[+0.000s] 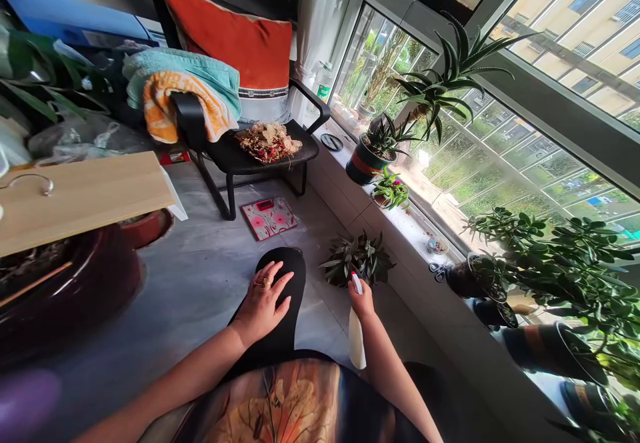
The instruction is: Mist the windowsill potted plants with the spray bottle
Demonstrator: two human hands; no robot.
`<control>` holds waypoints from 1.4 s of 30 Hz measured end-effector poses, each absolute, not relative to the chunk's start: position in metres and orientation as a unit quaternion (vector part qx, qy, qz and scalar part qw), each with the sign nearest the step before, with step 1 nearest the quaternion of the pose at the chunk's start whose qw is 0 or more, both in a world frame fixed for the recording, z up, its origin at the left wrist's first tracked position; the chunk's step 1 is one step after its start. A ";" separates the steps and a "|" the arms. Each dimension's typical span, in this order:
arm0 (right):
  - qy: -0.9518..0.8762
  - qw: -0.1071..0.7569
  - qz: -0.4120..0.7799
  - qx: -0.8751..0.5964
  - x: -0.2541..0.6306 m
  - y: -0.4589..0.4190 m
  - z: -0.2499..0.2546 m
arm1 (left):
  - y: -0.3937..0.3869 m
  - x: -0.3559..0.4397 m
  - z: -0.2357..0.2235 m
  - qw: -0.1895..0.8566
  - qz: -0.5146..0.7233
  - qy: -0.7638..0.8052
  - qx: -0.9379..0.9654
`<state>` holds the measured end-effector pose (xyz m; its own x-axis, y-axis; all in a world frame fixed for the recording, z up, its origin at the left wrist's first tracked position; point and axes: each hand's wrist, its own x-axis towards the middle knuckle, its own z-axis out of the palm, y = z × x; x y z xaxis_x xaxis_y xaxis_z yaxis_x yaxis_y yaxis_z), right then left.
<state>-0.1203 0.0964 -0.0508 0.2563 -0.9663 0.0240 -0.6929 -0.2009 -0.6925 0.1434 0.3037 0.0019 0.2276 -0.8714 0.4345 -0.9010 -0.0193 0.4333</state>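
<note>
My left hand point(263, 306) lies on my black-clad knee point(287, 263) with its fingers spread and nothing in it. A ring shows on one finger. My right hand point(363, 301) is closed around the neck of a white spray bottle point(356, 343), whose red-tipped nozzle points forward. Just beyond that nozzle stands a low plant with dark leaves point(359, 256), near the floor by the sill wall; its pot is hidden. The bottle's trigger is covered by my fingers.
A black chair point(270, 156) holds dried flowers point(269, 141), towels and a red cushion point(235, 43). On the floor lies a pink flowered scale point(270, 218). Potted plants point(367, 159) and scissors point(437, 271) line the windowsill at right. A board point(90, 193) juts in from the left above a large pot.
</note>
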 end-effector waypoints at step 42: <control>0.592 0.378 -0.387 -0.598 -0.215 0.116 -0.048 | 0.293 0.133 0.006 0.283 0.067 -0.642 0.710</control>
<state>-0.2148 0.1158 -0.0480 -0.0001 -0.9999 0.0148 -0.4155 -0.0134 -0.9095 0.1333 0.2930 0.0059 0.1672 -0.8727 0.4587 -0.9488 -0.0159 0.3155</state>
